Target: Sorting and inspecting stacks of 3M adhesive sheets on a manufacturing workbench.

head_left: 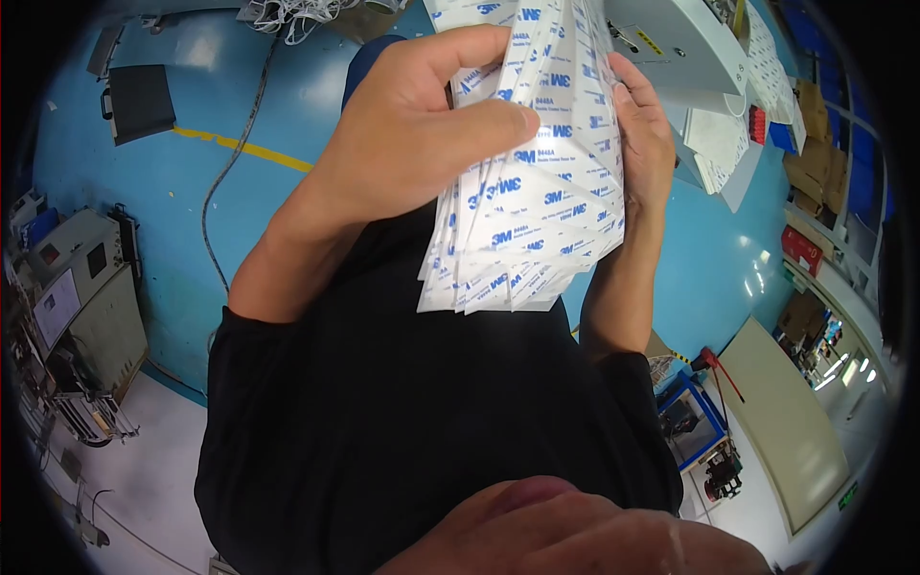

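Note:
A thick stack of white adhesive-backed sheets [565,206] with blue print is held up in front of my chest. My left hand [431,120] grips it from the left, its thumb lying across the front sheet and the other fingers going behind. On the right edge, my right hand [644,134] is closed round the stack, with part of the fingers hidden behind it. Toward me the lower ends of the sheets fan out unevenly. The stack's far end runs past the upper edge of the view.
A pale grey machine [685,48] stands just beyond my right hand, with more printed white sheets [717,144] beside it. A dark cable [233,158] crosses the blue floor on the left, near a black panel [141,103]. Cardboard boxes [819,144] stand far right.

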Motion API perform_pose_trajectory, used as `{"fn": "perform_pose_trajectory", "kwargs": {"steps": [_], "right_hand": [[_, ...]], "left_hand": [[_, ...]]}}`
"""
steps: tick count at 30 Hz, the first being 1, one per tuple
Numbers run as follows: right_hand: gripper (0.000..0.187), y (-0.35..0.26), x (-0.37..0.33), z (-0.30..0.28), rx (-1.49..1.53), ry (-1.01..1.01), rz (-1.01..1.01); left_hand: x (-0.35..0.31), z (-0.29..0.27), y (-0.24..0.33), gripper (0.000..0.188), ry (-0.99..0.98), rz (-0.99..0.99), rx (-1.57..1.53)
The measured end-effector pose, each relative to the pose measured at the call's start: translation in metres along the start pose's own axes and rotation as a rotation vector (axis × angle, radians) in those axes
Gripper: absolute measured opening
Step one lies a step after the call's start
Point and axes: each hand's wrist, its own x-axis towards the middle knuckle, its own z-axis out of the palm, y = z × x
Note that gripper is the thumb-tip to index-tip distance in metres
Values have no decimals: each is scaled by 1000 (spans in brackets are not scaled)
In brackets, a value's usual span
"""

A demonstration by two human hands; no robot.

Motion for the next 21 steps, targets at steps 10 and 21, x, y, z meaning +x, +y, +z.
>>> {"fn": "perform_pose_trajectory", "kwargs": {"steps": [10, 21], "right_hand": [[58, -18, -1, -7, -8, -77, -199], [39, -11, 11, -19, 33, 15, -169]], "left_hand": [[6, -13, -10, 25, 111, -83, 43], [13, -23, -20, 29, 66, -102, -45]]}}
